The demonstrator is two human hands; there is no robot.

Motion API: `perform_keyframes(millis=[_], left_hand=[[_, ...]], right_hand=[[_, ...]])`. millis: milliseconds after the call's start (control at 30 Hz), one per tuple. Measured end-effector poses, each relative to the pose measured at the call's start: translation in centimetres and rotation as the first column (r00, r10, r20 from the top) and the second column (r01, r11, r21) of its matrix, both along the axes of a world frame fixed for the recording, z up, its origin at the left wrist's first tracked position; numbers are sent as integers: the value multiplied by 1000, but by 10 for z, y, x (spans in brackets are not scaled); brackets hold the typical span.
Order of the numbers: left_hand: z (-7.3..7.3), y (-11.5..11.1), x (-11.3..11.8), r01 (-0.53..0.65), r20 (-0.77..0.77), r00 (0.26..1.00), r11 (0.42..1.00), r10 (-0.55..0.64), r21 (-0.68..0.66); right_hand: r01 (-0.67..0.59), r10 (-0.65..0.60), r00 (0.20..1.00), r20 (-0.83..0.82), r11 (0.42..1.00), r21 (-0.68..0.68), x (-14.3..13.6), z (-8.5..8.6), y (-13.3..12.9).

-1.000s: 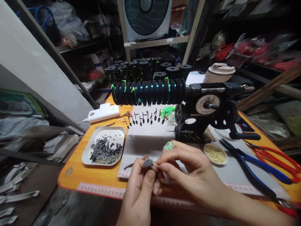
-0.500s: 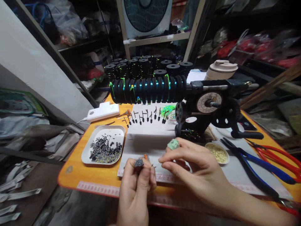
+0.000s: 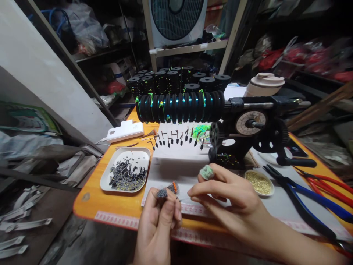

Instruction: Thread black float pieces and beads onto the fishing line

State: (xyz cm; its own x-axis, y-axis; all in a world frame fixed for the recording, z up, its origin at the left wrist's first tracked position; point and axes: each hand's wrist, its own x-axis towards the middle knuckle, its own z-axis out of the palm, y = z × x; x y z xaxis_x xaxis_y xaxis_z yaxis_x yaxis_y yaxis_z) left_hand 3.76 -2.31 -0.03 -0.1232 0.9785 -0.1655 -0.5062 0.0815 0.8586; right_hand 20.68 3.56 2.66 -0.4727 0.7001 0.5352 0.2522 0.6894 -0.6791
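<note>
My left hand [image 3: 160, 224] is closed round a bundle of thin pieces with dark grey beaded tips [image 3: 162, 193]; a fanned end with orange tips [image 3: 173, 187] sticks out behind it. Just to the right, my right hand [image 3: 228, 195] has thumb and finger pinched together. A thin, faint strand appears to run between the two hands, ending near that pinch. On a finger of my right hand sits a pale green, putty-like lump [image 3: 206, 172]. Beyond the hands, a row of small black pieces with brown stems [image 3: 176, 139] stands along a white surface [image 3: 173, 160].
A white tray [image 3: 104, 180] of small grey and black parts stands left. A black winding machine [image 3: 237, 141] carries a ribbed roller [image 3: 179, 106] across the back. Right are a dish of gold bits [image 3: 258, 182], blue-handled pliers [image 3: 300, 198] and red-handled pliers [image 3: 322, 184]. Black spools [image 3: 172, 75] crowd behind.
The whole view has shifted slightly, so the scene sits farther right and lower. More of the orange-tipped end shows behind my left fingers. Both hands keep nearly the same grip.
</note>
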Motion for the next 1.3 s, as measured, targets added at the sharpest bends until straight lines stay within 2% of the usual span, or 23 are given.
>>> perform_keyframes(millis=[133,333,533,600,667,733,833,933,1033,1100,1133,1167,1200,1300], left_hand=[[-5,0,3,28,-55,998,1000,-28,-7],[-5,-2,11,-35,-187,982,999,28,-36],[-7,-2,17,-35,-90,995,998,31,-45],[-11,-1,21,-95,-61,993,995,96,17],[-14,0,22,-187,-40,980,969,196,159],[-14,1,15,-291,-65,940,890,334,352],[-6,2,-13,-375,-183,820,750,543,544],[4,5,-55,-332,-429,680,771,595,543],[13,14,-97,-186,-735,466,866,493,463],[18,24,-120,-79,-851,348,917,393,391],[21,31,-129,-27,-909,265,945,322,327],[24,38,-136,25,-952,171,964,255,263],[27,46,-142,67,-971,113,974,209,217],[35,72,-151,173,-995,-21,981,96,91]], right_hand=[[-25,24,999,-33,1000,-14,-1,-2,0],[-31,29,997,-74,999,-28,-5,-1,0],[-15,13,1000,-26,998,-63,-5,-5,-5],[-31,31,999,11,998,-48,-4,-6,-5],[-40,40,998,46,999,-9,-2,-6,-5],[-4,1,997,72,999,45,1,-4,-3],[52,-61,994,89,993,104,3,1,-1],[-29,18,995,101,993,115,2,3,-1],[-105,92,986,138,990,91,-1,1,-4],[-110,93,980,178,990,86,-1,0,-5],[-107,87,977,194,990,95,-1,-1,-6],[-107,82,975,207,988,112,-1,-1,-6],[-110,79,973,215,985,135,-1,-1,-5],[-112,69,973,221,976,186,-2,-1,-4]])
